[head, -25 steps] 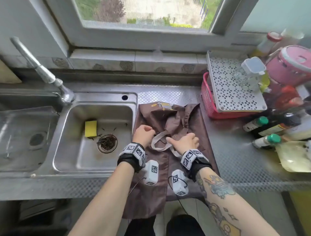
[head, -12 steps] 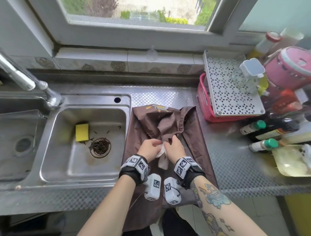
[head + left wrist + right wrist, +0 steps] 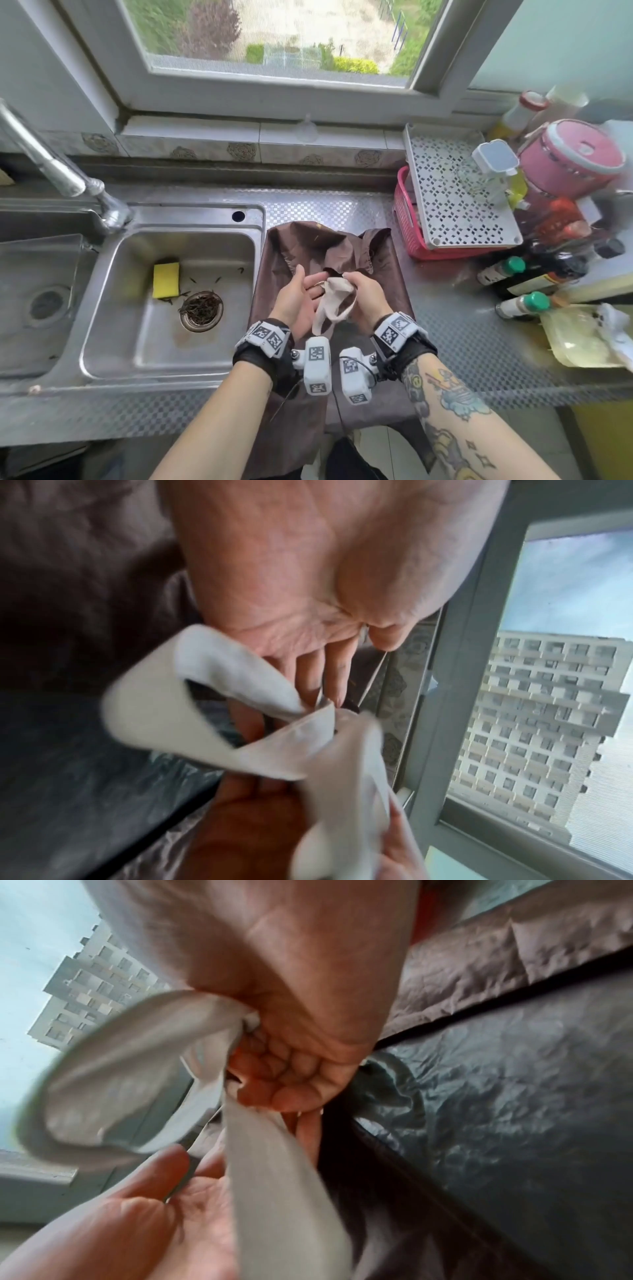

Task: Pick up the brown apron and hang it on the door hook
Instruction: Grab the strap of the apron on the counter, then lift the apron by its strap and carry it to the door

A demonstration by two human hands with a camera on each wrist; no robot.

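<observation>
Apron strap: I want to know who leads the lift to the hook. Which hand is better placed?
Probably the right hand: its fingers curl round the pale strap of the brown apron. The left hand lies open beside it.

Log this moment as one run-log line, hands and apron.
stage: gathering strap | right hand: grips pale strap | left hand: open beside strap | brown apron: on counter, not lifted

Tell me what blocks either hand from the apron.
Nothing visible does. The right hand already grips the pale strap of the apron; the open left hand is beside the strap.
</observation>
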